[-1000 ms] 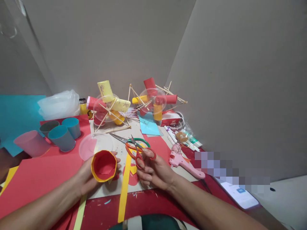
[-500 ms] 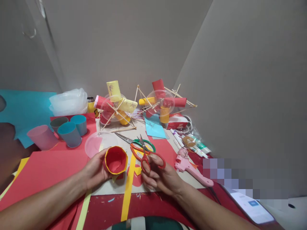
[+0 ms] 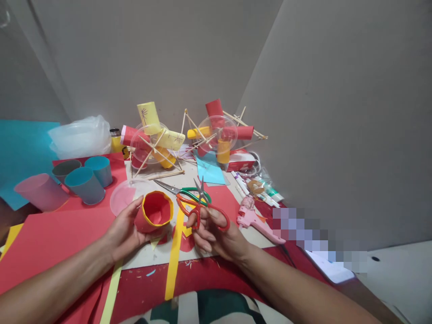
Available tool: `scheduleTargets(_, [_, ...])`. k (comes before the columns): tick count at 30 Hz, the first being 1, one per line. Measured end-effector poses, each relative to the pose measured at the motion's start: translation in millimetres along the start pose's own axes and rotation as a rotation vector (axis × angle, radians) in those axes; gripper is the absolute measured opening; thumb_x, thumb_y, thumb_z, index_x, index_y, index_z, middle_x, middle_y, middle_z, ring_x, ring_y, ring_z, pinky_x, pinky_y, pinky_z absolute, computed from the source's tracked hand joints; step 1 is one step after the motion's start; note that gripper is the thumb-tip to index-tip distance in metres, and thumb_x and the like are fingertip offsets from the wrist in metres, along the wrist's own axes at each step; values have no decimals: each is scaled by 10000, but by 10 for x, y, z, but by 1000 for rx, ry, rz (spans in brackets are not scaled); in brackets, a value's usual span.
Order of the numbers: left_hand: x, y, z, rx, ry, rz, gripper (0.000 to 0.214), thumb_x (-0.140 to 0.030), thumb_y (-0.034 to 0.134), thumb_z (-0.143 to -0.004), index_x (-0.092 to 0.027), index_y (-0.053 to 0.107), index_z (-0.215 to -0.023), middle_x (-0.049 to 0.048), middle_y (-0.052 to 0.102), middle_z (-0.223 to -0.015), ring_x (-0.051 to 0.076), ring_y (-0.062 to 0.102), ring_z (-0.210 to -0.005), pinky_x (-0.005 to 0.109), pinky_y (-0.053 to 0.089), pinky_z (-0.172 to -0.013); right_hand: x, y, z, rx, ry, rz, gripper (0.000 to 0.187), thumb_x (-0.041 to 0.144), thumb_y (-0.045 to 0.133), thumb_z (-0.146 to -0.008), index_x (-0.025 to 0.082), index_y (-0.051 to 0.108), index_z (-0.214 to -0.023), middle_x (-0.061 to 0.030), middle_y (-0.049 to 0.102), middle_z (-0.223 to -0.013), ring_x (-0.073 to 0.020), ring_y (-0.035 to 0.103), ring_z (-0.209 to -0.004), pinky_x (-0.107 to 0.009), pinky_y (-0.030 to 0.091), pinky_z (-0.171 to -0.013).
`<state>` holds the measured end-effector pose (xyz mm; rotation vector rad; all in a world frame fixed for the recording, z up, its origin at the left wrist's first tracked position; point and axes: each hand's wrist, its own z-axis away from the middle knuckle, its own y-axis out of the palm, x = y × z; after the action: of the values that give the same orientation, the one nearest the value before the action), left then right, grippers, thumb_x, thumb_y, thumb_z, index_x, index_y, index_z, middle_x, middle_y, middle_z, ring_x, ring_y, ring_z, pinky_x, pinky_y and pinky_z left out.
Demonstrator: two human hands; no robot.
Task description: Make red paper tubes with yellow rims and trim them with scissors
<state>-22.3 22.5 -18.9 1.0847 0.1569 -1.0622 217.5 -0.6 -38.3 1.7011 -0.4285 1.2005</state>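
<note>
My left hand (image 3: 123, 231) holds a red paper cup with a yellow rim (image 3: 154, 213), its mouth turned toward me and to the right. My right hand (image 3: 216, 236) grips red-handled scissors (image 3: 201, 208), blades pointing up and away, just right of the cup. A second pair of scissors with green and orange handles (image 3: 184, 194) lies on the table behind the cup. A long yellow paper strip (image 3: 173, 258) runs along the table under my hands.
Two paper-and-stick wheel models (image 3: 155, 144) (image 3: 218, 132) stand at the back. Blue, grey and pink cups (image 3: 84, 184) sit at left beside a clear lid (image 3: 124, 196). A pink glue gun (image 3: 258, 220), pens and a phone (image 3: 326, 265) lie at right. Red sheets (image 3: 50, 236) cover the left.
The cup has tilted so its mouth faces more to the right. The red scissors rose slightly, blades now pointing up.
</note>
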Motion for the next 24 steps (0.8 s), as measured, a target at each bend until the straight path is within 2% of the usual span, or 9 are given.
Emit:
scheduleTargets(3, [-8, 2, 9, 30, -25, -47, 410, -337, 612, -972, -100, 524, -1295, 211, 714, -1163, 375, 777, -980, 447, 667, -833, 9, 24, 0, -3, -44, 46, 529, 654, 658, -875, 130, 719, -849, 100, 321, -455, -75, 389, -367, -209, 307, -400])
scheduleTargets(6, [-1, -23, -2, 23, -14, -46, 497, -352, 625, -964, -98, 483, -1366, 226, 714, -1184, 394, 771, -1012, 493, 659, -880, -10, 26, -5, -6, -99, 63, 521, 642, 657, -886, 130, 690, -797, 91, 343, -461, -73, 401, -370, -203, 309, -394])
scheduleTargets(8, [6, -38, -12, 7, -27, -45, 534, -357, 609, -969, -86, 459, -1404, 232, 718, -1182, 390, 770, -1021, 479, 668, -860, -29, 13, -7, -1, -123, 62, 509, 635, 669, -884, 131, 686, -817, 87, 364, -470, -76, 416, -378, -202, 314, -395])
scheduleTargets(11, [8, -24, -13, -27, -64, -58, 521, -368, 527, -1005, -58, 458, -1417, 236, 725, -1160, 372, 774, -1009, 399, 687, -753, -62, -16, 0, 13, -128, 61, 488, 630, 680, -884, 142, 681, -895, 90, 383, -495, -80, 443, -391, -201, 333, -406])
scheduleTargets(16, [11, 53, 16, -71, -107, -79, 520, -420, 369, -1058, -26, 503, -1372, 231, 744, -1097, 335, 792, -922, 330, 678, -647, -103, -59, 16, 29, -117, 119, 503, 654, 700, -864, 156, 640, -899, 78, 439, -533, -78, 489, -419, -193, 340, -429])
scheduleTargets(19, [41, 57, 24, -70, -90, -163, 473, -387, 425, -1052, -64, 516, -1385, 216, 762, -1113, 307, 801, -846, 332, 678, -637, -101, -65, 27, 40, -113, 184, 589, 673, 709, -851, 139, 652, -1095, 88, 449, -547, -74, 481, -429, -193, 363, -449])
scheduleTargets(22, [81, 30, 13, -32, -77, -218, 457, -365, 481, -1037, -81, 527, -1391, 225, 759, -1163, 305, 803, -873, 342, 683, -665, -80, -49, 46, 52, -112, 239, 780, 705, 736, -811, 154, 569, -1337, 105, 446, -586, -79, 486, -446, -196, 396, -451])
scheduleTargets(24, [98, 18, 5, -30, -68, -224, 459, -363, 498, -1032, -89, 524, -1400, 231, 754, -1181, 304, 803, -888, 349, 684, -679, -65, -29, 62, 68, -135, 282, 855, 704, 769, -776, 183, 525, -1408, 105, 459, -628, -77, 501, -469, -203, 427, -477])
